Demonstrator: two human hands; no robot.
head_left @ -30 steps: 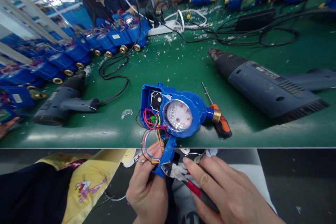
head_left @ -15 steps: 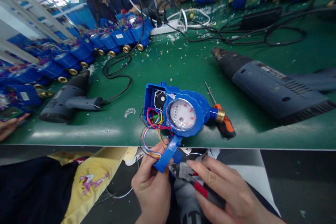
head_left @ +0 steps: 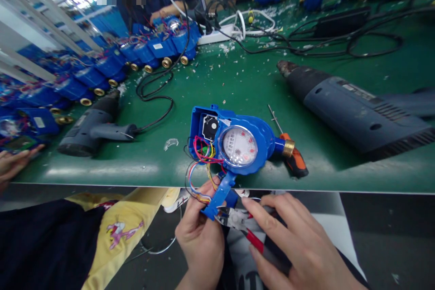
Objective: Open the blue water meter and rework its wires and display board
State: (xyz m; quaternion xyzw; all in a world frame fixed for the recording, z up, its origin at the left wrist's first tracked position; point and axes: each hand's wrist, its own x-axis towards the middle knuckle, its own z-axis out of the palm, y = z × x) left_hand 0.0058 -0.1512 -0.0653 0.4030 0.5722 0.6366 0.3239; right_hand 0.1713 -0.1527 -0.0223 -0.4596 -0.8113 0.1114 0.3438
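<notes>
A blue water meter (head_left: 239,145) with a round dial and a brass threaded end lies at the bench's front edge, its side box showing coloured wires (head_left: 205,154). Below the edge, my left hand (head_left: 202,231) grips a blue plastic cover (head_left: 220,197) that the wires run to. My right hand (head_left: 292,240) is closed around diagonal cutters (head_left: 248,231) with red and black handles. The cutters' jaws are parted and meet the lower end of the cover. Fingertips of my left hand are partly hidden behind the cover.
An orange and black screwdriver (head_left: 295,158) lies beside the brass end. Heat guns rest on the right (head_left: 353,108) and left (head_left: 95,127). Blue meters (head_left: 102,72) line the left side. A power strip (head_left: 217,34) and cables lie farther back. Co-workers sit opposite and at left.
The cutters have moved a little left and up, so their jaws now reach the blue cover's lower end. My left hand keeps its hold, and the view has shifted slightly.
</notes>
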